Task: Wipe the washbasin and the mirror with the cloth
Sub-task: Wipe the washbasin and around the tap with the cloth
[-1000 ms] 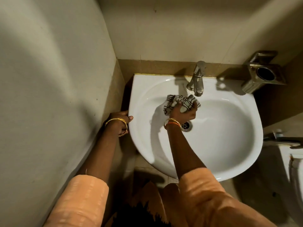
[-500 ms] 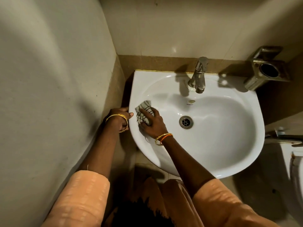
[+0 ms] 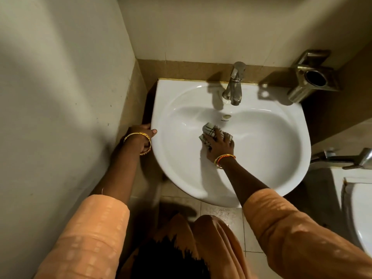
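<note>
Cloth (image 3: 209, 133) moved to washbasin (image 3: 281, 158) centre under right hand (image 3: 220, 144); left hand (image 3: 144, 135) on rim.

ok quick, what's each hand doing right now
Left hand: grips the left rim of the white ceramic washbasin.
Right hand: fingers spread, pressing the checked cloth into the bowl.

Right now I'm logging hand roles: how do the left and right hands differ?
The left hand grips the washbasin at its left rim, while the right hand is down in the bowl. The right hand presses the checked cloth with spread fingers; the left hand holds no cloth. Both wear gold bangles.
</note>
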